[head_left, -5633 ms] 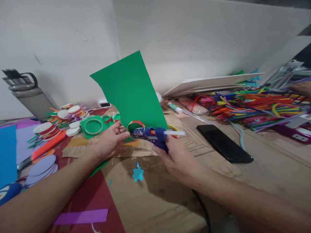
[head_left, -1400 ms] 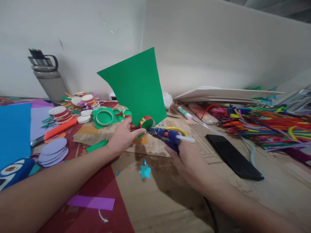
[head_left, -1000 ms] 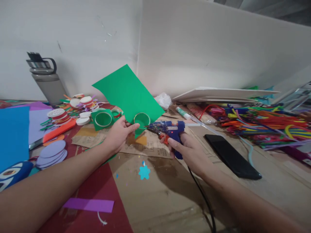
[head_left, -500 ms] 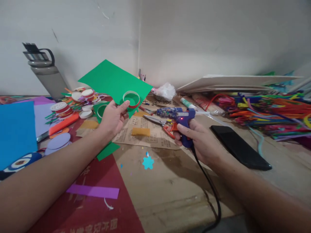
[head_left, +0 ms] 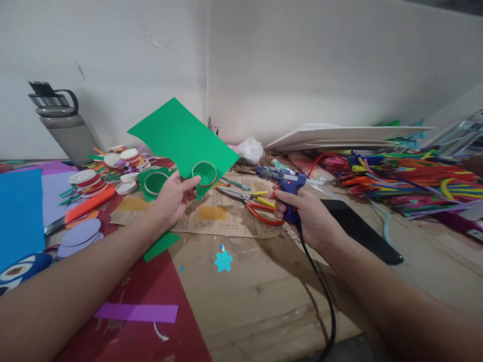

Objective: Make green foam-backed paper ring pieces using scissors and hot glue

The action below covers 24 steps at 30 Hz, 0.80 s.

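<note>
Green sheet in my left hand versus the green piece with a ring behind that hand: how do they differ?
The held sheet is large; the small piece is much smaller.
The held sheet is raised at a slant by the left hand; the small piece lies unheld, partly hidden behind that hand.
The held sheet has its ring near one corner; the small piece is mostly filled by its own.
Both are green and carry a pale-rimmed ring.

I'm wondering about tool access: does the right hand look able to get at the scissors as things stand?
Probably not without letting go first: the right hand is wrapped around the glue gun. Otherwise the way looks fairly free, with the scissors lying on the table close by.
</note>
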Tool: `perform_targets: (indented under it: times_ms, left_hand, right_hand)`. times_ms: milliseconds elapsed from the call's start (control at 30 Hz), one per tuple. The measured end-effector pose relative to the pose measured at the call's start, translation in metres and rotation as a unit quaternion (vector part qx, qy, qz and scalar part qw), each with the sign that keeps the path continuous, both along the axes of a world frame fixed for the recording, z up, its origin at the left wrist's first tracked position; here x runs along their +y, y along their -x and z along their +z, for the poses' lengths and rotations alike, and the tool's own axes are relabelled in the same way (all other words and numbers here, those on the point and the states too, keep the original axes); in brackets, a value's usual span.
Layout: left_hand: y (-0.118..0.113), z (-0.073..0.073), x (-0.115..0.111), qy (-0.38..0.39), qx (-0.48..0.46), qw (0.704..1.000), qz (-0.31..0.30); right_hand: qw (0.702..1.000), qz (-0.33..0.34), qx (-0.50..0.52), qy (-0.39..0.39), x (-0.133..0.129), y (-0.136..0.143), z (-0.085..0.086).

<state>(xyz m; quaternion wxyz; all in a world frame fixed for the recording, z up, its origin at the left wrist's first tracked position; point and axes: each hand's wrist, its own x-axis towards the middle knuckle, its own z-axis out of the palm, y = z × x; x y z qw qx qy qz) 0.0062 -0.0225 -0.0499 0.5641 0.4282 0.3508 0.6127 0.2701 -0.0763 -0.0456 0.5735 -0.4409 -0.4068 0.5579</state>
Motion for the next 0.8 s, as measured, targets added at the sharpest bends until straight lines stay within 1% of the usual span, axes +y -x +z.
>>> perform_targets:
  times_ms: [67, 167, 267, 367, 500, 667, 733, 800]
  left_hand:
    - [0.000, 0.001, -0.001, -0.001, -0.004, 1.000, 0.008]
    - [-0.002, 0.001, -0.002, -0.013, -0.006, 1.000, 0.003]
    - [-0.002, 0.000, -0.002, -0.024, 0.002, 1.000, 0.001]
    - [0.000, -0.003, -0.001, -0.030, 0.005, 1.000, -0.006]
    - [0.002, -0.006, 0.002, -0.033, -0.004, 0.999, -0.006]
    - [0.002, -0.006, 0.002, -0.035, -0.013, 0.999, -0.009]
    - [0.002, -0.005, 0.001, -0.032, -0.019, 0.999, -0.008]
    - [0.001, -0.004, 0.000, -0.027, -0.020, 0.999, -0.010]
  right_hand:
    - [0.999, -0.010, -0.031, 0.000, 0.002, -0.001, -0.001]
    - [0.996, -0.030, -0.083, 0.002, 0.009, -0.006, 0.000]
    - [0.988, -0.090, -0.129, -0.006, 0.020, -0.017, -0.001]
    - [0.968, -0.155, -0.199, 0.013, 0.033, -0.033, -0.006]
    - [0.950, -0.165, -0.263, 0.038, 0.048, -0.049, -0.016]
    - [0.930, -0.137, -0.338, 0.049, 0.061, -0.049, -0.022]
    - [0.912, -0.126, -0.387, 0.050, 0.064, -0.048, -0.021]
    - [0.884, -0.124, -0.449, 0.048, 0.066, -0.050, -0.018]
